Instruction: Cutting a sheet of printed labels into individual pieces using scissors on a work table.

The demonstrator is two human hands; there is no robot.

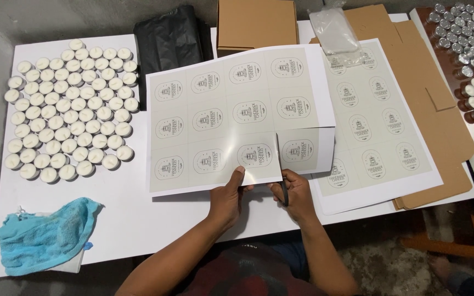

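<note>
At frame centre the left hand (227, 198) pinches the label sheet (231, 115) by its lower edge, thumb on top. The right hand (297, 194) is closed around scissors (285, 192), cutting up between label columns. Twelve labels show on this sheet, nine on a second sheet (382, 126) at right. Bare table (122, 219) lies lower left, beside one blue cloth (42, 234). Candles (69, 109) fill the upper left.

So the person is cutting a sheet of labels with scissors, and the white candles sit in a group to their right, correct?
Not quite. The head view shows the white candles grouped on the person's left, not the right. The rest holds: the left hand steadies the label sheet while the right hand works scissors into its lower edge.
</note>
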